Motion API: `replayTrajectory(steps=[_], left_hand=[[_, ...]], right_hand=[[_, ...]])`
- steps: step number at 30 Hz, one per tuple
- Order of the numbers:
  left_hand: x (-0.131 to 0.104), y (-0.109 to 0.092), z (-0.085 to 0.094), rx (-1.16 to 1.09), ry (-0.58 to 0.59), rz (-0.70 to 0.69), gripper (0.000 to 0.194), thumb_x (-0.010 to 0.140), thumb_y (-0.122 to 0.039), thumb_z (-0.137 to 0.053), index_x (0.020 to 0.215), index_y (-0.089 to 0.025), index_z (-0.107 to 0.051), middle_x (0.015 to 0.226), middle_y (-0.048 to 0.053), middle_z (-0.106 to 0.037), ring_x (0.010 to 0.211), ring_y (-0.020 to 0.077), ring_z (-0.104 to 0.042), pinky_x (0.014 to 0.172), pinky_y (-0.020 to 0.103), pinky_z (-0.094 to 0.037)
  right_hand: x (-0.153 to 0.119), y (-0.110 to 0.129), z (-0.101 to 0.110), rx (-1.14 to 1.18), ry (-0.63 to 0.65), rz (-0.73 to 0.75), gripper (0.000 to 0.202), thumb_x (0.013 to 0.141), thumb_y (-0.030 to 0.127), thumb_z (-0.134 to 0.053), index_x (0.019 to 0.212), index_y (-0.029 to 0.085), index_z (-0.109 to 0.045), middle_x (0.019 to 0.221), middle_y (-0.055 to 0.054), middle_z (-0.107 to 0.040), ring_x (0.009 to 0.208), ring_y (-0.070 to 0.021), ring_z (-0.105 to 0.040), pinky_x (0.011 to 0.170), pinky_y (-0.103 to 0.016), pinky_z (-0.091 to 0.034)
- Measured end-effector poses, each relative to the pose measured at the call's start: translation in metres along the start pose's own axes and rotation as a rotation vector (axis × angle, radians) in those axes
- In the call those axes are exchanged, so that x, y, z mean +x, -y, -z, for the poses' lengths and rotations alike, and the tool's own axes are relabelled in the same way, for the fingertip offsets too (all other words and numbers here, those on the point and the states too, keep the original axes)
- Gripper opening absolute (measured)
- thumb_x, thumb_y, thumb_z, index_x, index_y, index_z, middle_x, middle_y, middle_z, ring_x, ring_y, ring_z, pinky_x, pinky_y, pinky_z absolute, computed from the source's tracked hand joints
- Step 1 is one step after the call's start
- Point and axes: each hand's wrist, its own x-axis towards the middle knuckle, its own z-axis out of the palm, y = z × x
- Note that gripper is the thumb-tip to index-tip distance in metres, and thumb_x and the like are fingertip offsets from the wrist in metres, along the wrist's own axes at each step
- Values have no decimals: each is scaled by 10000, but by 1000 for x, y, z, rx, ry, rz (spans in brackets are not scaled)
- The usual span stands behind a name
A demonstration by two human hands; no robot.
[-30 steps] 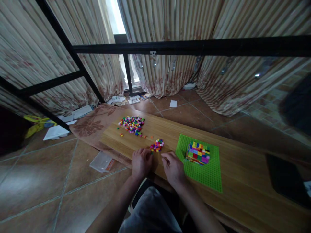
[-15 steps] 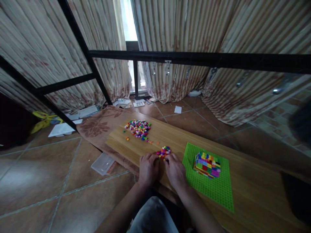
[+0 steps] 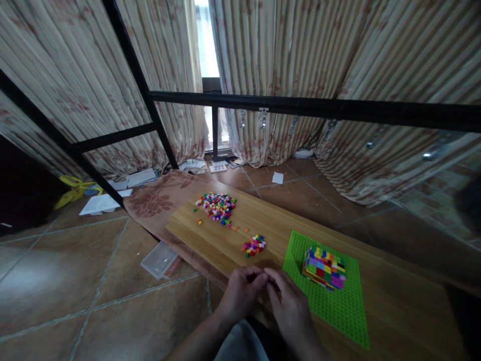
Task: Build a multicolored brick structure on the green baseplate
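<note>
My left hand [image 3: 242, 293] and my right hand [image 3: 287, 298] meet fingertip to fingertip over the near edge of the wooden board. Both are closed in a pinch; whatever lies between the fingers is too small or hidden to make out. Just beyond them is a small pile of coloured toy bricks [image 3: 254, 244]. To the right, a green baseplate [image 3: 330, 316] carries a block of stacked multicoloured bricks [image 3: 323, 268]. A larger heap of loose bricks [image 3: 218, 205] lies farther off to the left, with a few single orange bricks [image 3: 246, 230] between the piles.
The wooden board [image 3: 210, 235] rests on a brown patterned cloth [image 3: 154, 198]. A clear plastic box [image 3: 160, 259] sits on the tiled floor at left. Black metal bars [image 3: 300, 105] cross in front of striped curtains [image 3: 278, 50]. Papers [image 3: 141, 177] lie on the floor behind.
Both hands have drawn back from the small brick pile towards me and come together at the fingertips. The whole view has shifted slightly, so the scene sits lower.
</note>
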Motion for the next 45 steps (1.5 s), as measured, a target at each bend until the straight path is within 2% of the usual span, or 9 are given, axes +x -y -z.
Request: replayTrajectory(steps=[6,17,22,24,26,29,32,36,45], left_hand=[[-9,-3,-13,-88,87,93,145,782,-222,-616,808,-144,-735,733,21,-690,682,133,-607,666,223,-464],[-28,-6,-47,-208,99,246,141,702,-237,-643,715,-129,-732,575,16,-643,508,114,-548,516,214,-426],[-21,-17,-30,-245,39,265,141,662,-261,-688,641,-122,-704,561,13,-621,496,91,-504,504,202,-403],[-15,-23,-16,-200,-37,208,160,664,-286,-703,631,-130,-690,539,-4,-590,487,82,-480,488,195,-384],[-12,-28,-7,-189,-40,205,181,662,-309,-711,645,-131,-682,559,-5,-591,491,78,-477,484,192,-382],[-17,-29,-16,-279,45,328,210,655,-329,-694,738,-136,-682,600,-14,-590,461,73,-467,448,194,-388],[-29,-25,-42,-432,187,483,249,646,-335,-668,793,-134,-670,633,-16,-575,456,76,-481,419,196,-402],[-39,-21,-66,-604,355,545,315,676,-426,-657,737,-118,-634,654,2,-568,446,71,-471,391,194,-375],[-33,-26,-67,-626,379,563,378,651,-468,-741,701,-114,-618,567,-36,-494,436,42,-381,406,190,-260]], right_hand=[[-24,-1,21,-68,58,92,311,929,148,-410,1193,236,-548,1013,-35,-689,905,-136,-678,770,-232,-564],[-57,-8,43,-148,72,139,438,879,146,-479,1307,233,-518,1095,-66,-705,959,-184,-694,790,-254,-588],[-69,-18,61,-193,58,134,441,890,185,-491,1321,264,-536,1124,-66,-702,966,-209,-697,795,-294,-596],[-76,-25,72,-205,8,90,397,885,199,-512,1268,272,-584,1080,-52,-718,928,-200,-707,763,-282,-602],[-79,-29,81,-170,-29,5,335,880,220,-536,1196,272,-633,1037,-38,-728,896,-181,-712,738,-248,-598],[-77,-24,87,-73,-98,-124,226,877,273,-560,1052,262,-703,980,-37,-731,858,-164,-713,720,-213,-585],[-69,-11,84,22,-164,-193,185,865,315,-583,948,245,-733,920,-46,-734,817,-162,-712,692,-199,-578],[-62,4,80,96,-195,-237,172,844,329,-608,881,228,-742,865,-59,-736,791,-173,-704,685,-222,-581],[-64,5,85,139,-199,-258,150,824,328,-627,874,239,-737,839,-48,-733,785,-179,-697,696,-249,-580]])
